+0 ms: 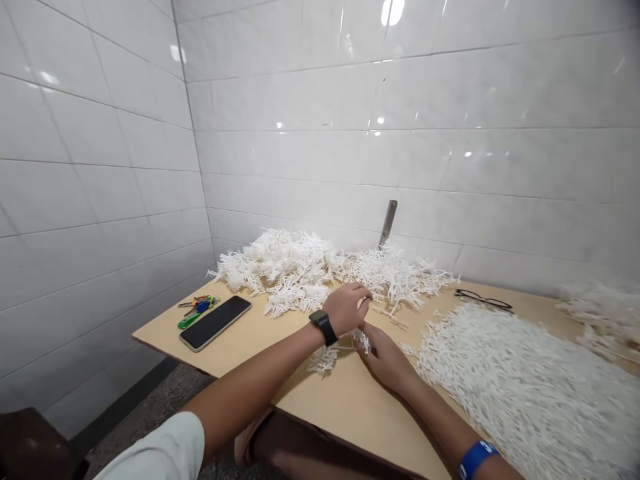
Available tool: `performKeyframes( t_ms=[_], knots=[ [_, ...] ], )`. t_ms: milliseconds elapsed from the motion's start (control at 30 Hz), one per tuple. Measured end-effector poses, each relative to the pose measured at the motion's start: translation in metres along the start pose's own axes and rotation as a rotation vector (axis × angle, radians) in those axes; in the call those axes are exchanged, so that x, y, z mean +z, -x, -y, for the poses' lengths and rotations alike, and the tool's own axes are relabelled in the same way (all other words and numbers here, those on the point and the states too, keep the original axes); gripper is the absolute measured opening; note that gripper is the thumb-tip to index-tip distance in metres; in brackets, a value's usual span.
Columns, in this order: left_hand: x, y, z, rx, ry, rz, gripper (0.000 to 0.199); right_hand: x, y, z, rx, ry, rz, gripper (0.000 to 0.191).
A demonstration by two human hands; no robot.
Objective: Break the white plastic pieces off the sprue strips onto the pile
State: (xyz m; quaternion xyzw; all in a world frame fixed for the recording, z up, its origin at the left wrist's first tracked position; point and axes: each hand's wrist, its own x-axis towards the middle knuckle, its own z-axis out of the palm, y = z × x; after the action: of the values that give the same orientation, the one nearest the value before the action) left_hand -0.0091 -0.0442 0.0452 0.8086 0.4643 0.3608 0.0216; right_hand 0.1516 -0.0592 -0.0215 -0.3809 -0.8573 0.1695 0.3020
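Note:
My left hand (346, 308), with a black watch on its wrist, bends over toward my right hand. Its fingers are drawn together, and what they pinch is hidden. My right hand (387, 357) is closed around a small white branched piece (363, 341) that looks like plastic. The two hands meet just above the table (340, 407). Below my left wrist lies another small white branched cluster (324, 359). Behind the hands rises a tangled heap of white branched pieces (285, 263), spreading right into a looser heap (395, 277).
A broad pile of small white slivers (530, 380) covers the right side, with black glasses (484, 300) behind it. On the left lie a phone (216, 323) and keys (201, 305). A metal strip (388, 223) leans on the tiled wall (320, 153).

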Motion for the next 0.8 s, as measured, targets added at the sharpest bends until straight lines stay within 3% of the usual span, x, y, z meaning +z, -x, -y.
performKeyframes(
  t_ms=[100, 267, 433, 600, 800],
  knots=[
    [0.021, -0.018, 0.011, -0.039, 0.252, 0.177, 0.032, 0.001, -0.011, 0.003, 0.086, -0.028, -0.092, 0.032],
    [0.050, -0.011, 0.043, -0.160, 0.570, 0.219, 0.054, 0.004, -0.016, 0.000, 0.147, -0.095, -0.230, 0.030],
    [0.049, -0.005, 0.044, -0.194, 0.671, 0.241, 0.056, 0.002, -0.010, -0.003, 0.248, -0.202, -0.382, 0.035],
    [0.045, -0.008, 0.040, -0.031, 0.758, 0.387, 0.051, -0.001, -0.019, -0.007, 0.361, -0.360, -0.517, 0.038],
    [0.042, -0.007, 0.039, -0.159, 0.659, 0.271, 0.038, -0.005, -0.029, -0.020, 0.427, -0.506, -0.628, 0.038]
  ],
)
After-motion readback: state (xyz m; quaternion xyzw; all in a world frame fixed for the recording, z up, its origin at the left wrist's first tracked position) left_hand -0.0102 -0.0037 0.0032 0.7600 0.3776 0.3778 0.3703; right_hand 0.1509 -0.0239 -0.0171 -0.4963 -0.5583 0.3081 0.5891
